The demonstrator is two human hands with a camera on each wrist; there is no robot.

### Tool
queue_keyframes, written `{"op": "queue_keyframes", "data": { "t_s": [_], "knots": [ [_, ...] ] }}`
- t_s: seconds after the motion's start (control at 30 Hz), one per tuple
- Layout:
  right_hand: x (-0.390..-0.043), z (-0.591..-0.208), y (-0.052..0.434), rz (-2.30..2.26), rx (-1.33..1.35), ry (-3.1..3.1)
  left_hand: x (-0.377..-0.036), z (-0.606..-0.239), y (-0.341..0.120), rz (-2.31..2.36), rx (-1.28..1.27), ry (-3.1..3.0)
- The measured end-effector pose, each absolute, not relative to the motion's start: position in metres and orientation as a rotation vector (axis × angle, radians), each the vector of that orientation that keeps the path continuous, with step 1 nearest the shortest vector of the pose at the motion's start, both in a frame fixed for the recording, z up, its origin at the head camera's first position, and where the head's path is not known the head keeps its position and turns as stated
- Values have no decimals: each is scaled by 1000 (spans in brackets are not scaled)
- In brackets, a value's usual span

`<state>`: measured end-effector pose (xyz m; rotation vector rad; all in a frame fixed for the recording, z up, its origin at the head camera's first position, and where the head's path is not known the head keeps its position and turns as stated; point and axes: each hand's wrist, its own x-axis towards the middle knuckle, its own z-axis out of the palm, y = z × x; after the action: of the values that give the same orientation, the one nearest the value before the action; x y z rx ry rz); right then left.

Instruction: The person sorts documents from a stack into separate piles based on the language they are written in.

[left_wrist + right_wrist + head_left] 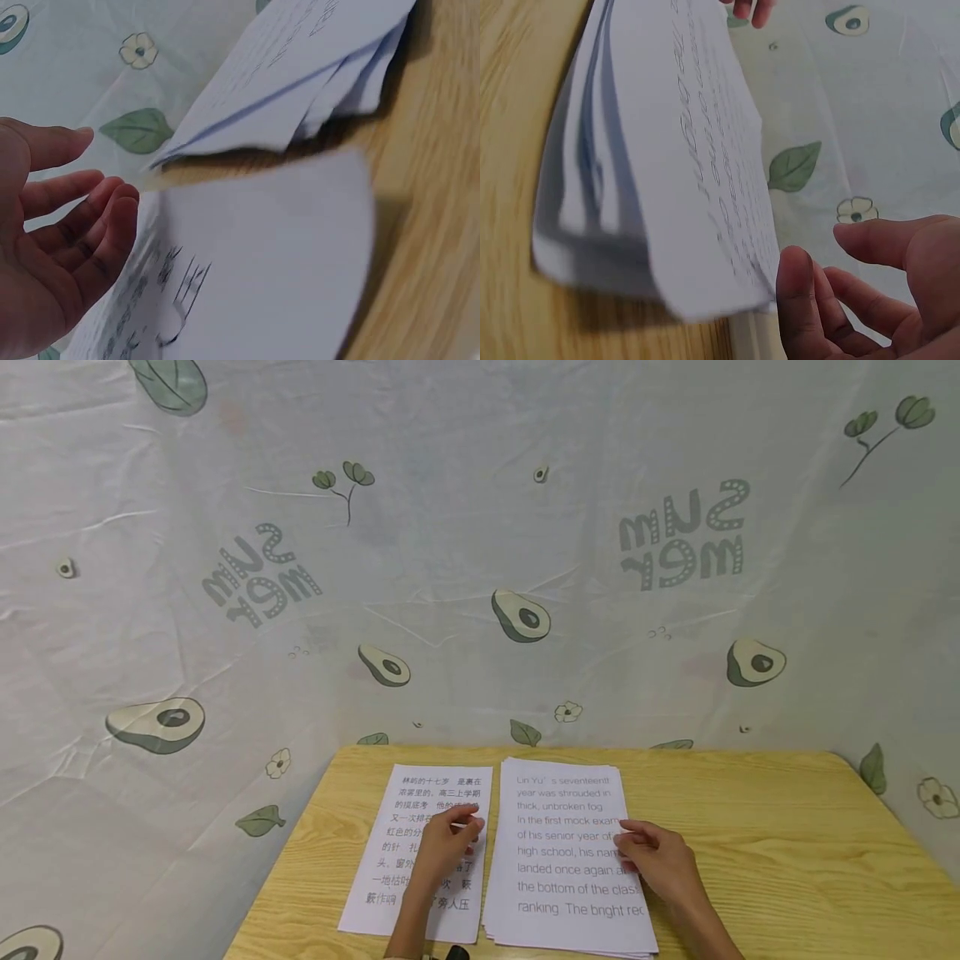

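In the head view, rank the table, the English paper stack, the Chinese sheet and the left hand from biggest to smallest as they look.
1. Table, by far the widest.
2. English paper stack.
3. Chinese sheet, slightly narrower than the stack, though the left hand covers part of it.
4. Left hand, smallest.

A stack of printed sheets (667,172) fills the frame from nine o'clock to the centre, lying on a wooden table (517,90), its loose edges fanned apart at the left. At five o'clock the right hand (870,292) has its thumb against the corner of the stack's top page, fingers loosely curled. Behind, from twelve to three o'clock, hangs an avocado-print cloth (870,105).
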<state>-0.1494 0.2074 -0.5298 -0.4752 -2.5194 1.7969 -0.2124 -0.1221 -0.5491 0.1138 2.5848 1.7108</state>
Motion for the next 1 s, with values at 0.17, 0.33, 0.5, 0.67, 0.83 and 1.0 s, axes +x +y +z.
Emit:
{"op": "queue_keyframes", "data": {
  "t_s": [0.17,0.33,0.5,0.67,0.83,1.0],
  "knots": [
    [-147,-532,221,1719,-490,-2561,-212,-551,-107,1755,143,2531],
    [-146,-532,226,1708,-470,-2583,-212,-553,-99,1745,121,2550],
    [-145,-533,224,1672,-378,-2669,-211,-556,-95,1654,83,2654],
    [-144,-533,222,1590,-329,-2735,-209,-557,-92,1541,106,2764],
    [-143,-532,222,1528,-292,-2777,-208,-558,-89,1497,125,2787],
    [-142,-532,223,1486,-277,-2796,-207,-557,-86,1491,127,2781]
  ]
}}
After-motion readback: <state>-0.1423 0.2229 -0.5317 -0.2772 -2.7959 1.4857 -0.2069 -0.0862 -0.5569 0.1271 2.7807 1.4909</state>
